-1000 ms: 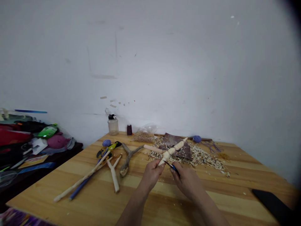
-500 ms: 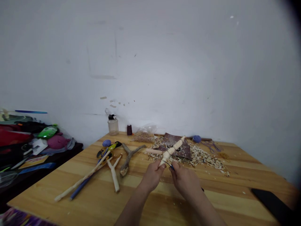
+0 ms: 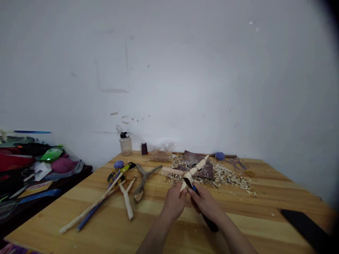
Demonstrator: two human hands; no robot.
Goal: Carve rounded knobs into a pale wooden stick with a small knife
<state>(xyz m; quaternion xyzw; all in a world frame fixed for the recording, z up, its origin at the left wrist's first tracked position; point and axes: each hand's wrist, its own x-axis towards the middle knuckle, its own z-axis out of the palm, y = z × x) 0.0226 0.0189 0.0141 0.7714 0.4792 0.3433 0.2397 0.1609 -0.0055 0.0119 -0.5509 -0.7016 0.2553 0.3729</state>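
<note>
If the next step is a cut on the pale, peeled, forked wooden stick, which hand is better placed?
Probably the right hand: it holds the blue-and-black knife, close to the wooden stick. The left hand grips the stick's near end, so it seems better placed for steadying.

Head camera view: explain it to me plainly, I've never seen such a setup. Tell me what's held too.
There is no machine here. A camera worn on a person's head looks forward and down at that person's bare hands. The left hand grips a carved stick; the right hand holds a knife close to it, though whether the blade touches is hard to tell. On the wooden table lie wood shavings, a brown forked branch and a pale forked stick. A bottle stands towards the back.
</note>
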